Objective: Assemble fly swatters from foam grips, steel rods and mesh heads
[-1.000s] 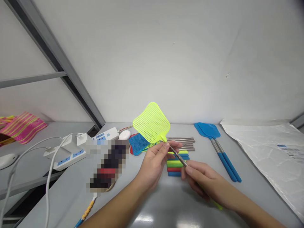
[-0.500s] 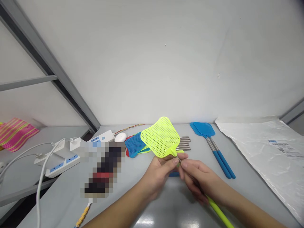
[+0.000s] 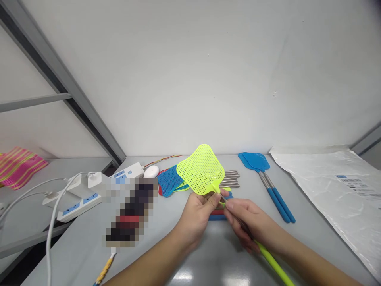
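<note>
A yellow-green fly swatter (image 3: pixel 201 170) is held above the table by both of my hands, its perforated head tilted up and to the left. My left hand (image 3: pixel 200 210) is closed at the neck of the head, thumb on top. My right hand (image 3: pixel 245 222) wraps round the metal rod just below, and the green grip runs out under it toward the lower right. Behind my hands lie several metal rods (image 3: pixel 230 179). Red and blue handles (image 3: pixel 217 217) show partly beneath them. Left of the swatter is a pile of loose heads, a blue head (image 3: pixel 169 181) on top.
Two blue fly swatters (image 3: pixel 274 190) lie at the right, beside a white plastic mailing bag (image 3: pixel 330 186). On the left are power strips (image 3: pixel 80 207) with white cables, a white round case (image 3: pixel 151 171) and a pixelated object (image 3: pixel 131 214). A striped pink cloth-like item (image 3: pixel 22 167) sits far left.
The swatter's head has shifted slightly up. Both hands keep their hold, and my left hand has turned a little, so more of the red and blue handles shows.
</note>
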Tool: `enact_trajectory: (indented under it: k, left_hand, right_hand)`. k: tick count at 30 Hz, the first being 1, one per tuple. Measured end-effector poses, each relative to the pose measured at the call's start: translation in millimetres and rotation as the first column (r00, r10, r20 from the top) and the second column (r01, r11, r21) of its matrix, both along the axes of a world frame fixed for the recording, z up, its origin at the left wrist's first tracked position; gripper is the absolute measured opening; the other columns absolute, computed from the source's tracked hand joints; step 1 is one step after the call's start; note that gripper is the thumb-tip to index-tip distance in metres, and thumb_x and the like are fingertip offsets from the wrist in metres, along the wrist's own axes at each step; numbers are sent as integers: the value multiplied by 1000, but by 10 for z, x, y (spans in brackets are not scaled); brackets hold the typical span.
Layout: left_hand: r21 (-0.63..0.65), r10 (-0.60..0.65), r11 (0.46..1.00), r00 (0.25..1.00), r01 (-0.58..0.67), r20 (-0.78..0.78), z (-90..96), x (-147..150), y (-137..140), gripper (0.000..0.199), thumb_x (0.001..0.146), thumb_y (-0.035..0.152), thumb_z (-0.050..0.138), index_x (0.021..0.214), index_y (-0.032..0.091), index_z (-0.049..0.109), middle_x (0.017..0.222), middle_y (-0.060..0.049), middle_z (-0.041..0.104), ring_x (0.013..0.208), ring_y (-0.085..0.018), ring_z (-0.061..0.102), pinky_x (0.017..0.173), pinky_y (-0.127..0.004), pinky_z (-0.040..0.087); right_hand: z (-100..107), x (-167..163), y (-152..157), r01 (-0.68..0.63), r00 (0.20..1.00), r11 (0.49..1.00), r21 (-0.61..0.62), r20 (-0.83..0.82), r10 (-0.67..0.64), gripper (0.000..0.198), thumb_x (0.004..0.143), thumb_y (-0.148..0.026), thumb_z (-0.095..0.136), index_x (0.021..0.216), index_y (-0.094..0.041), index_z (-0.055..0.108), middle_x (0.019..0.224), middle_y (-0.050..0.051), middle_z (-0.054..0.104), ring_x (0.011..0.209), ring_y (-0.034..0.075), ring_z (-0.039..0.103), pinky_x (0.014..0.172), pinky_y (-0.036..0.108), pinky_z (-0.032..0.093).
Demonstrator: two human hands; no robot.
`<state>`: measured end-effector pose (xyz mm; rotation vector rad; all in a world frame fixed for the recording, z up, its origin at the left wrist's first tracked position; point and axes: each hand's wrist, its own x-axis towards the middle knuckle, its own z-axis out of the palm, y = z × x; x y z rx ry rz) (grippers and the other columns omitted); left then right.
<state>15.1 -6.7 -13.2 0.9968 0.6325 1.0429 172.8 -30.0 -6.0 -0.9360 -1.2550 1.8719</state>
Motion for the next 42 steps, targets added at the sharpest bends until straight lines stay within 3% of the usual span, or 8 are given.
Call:
enact_trajectory:
  k: [6,11,15,20,27,33,37,42]
  left_hand:
    - [50,82,995,996,-81,-20,48,21,-15,20,87,31,62,97,16,69,97,-8,68,91,-19,62,87,-34,47]
    - [93,175,981,983,-170,-56,47,-50,20,18,87,31,62,96,17,70,95,-6,67,88,-16,59,84,-29,45]
    - [130,166,979,985,-158,-53,82,-80,33,19,88,31,61,98,18,70,98,-6,67,91,-17,61,83,-28,46]
    - [144,57,989,991,-40,-118,119,-62,6,19,88,31,61,97,17,70,99,-7,68,95,-19,62,83,-28,47]
    - [114,22,993,994,-9,-107,94,-64,-20,19,88,30,61,97,17,70,100,-8,68,96,-21,63,86,-31,47]
    - [45,144,988,985,-149,99,151,-77,41,26,92,37,53,96,18,69,99,-8,66,94,-20,61,80,-32,48]
    - [33,238,970,971,-239,27,140,-82,71,21,87,34,62,94,17,71,97,-7,68,91,-20,62,80,-31,48]
    - [37,139,990,990,-138,-33,60,18,-19,26,86,36,62,97,14,72,95,-11,70,90,-22,63,89,-37,47]
  right_hand:
    - [54,4,-3,-20,998,998,56,55,17,43,94,-50,42,63,-20,41,34,-9,38,26,6,29,34,18,33]
    - [105,23,-22,5,974,996,86,225,-24,44,92,-54,44,63,-21,41,38,-9,39,31,5,29,34,18,23]
    - [143,47,-71,11,949,997,80,313,-35,44,92,-55,44,64,-21,40,43,-9,37,35,6,29,35,19,22]
    - [131,59,-99,29,947,995,90,315,-56,43,93,-52,42,64,-21,40,43,-9,36,37,6,28,36,19,21]
    - [142,60,-104,30,946,996,86,319,-56,42,94,-49,41,64,-20,40,43,-9,36,37,5,29,37,17,22]
    - [112,64,-109,19,947,997,72,317,-41,42,93,-51,41,64,-21,40,44,-8,36,38,6,29,37,19,22]
    - [66,47,-106,13,940,994,107,337,-48,44,93,-52,42,62,-20,39,45,-8,35,39,6,28,38,20,20]
    - [83,34,-66,48,943,982,184,315,-105,43,93,-51,43,63,-20,41,46,-8,31,43,7,25,41,21,18]
